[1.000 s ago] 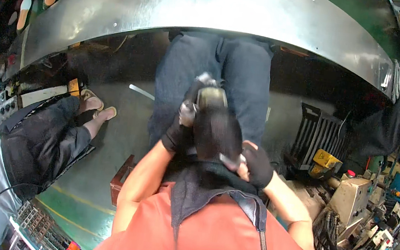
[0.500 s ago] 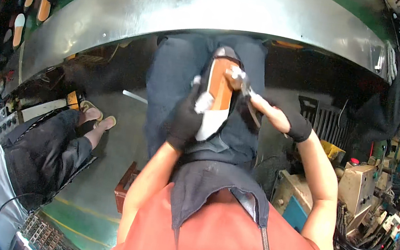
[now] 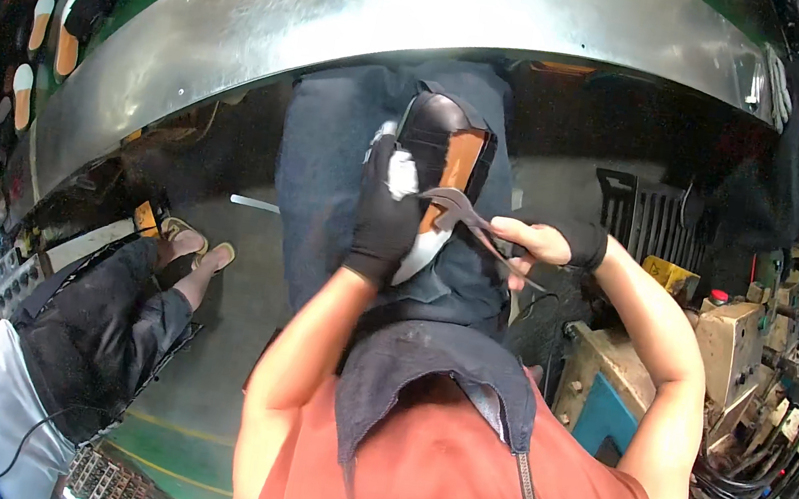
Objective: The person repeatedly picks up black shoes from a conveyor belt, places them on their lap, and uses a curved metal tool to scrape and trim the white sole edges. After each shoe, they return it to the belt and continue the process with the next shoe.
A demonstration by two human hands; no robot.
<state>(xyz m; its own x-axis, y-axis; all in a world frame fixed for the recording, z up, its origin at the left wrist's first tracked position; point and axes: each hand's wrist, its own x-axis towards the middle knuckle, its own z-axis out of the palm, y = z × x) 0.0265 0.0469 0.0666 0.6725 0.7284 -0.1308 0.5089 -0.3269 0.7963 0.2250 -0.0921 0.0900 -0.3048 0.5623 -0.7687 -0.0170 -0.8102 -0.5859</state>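
A black shoe upper (image 3: 437, 118) with a tan sole face (image 3: 462, 157) and a white heel end lies tilted across my lap. My left hand (image 3: 384, 212), in a black glove with white wrapping at the fingertips, is closed round the shoe's left side. In my right hand (image 3: 540, 243), which wears a black glove that leaves the fingers bare, is a dark metal tool, seemingly pincers (image 3: 456, 203). Their curved head lies over the tan sole face, near my left fingers. Whether the head touches the shoe I cannot tell.
A curved metal bench (image 3: 371, 4) spans the far side, beyond my knees. Several shoes (image 3: 41, 21) hang or stand at far left. A seated person (image 3: 97, 321) is at the left. Machinery with a red button (image 3: 718, 297) and cables stands at the right, beside a black slatted panel (image 3: 640, 221).
The shoe has turned, so its dark toe and side show more and its sole face less. My right hand has drawn back nearer to me, and the tool's head now crosses the sole's lower part.
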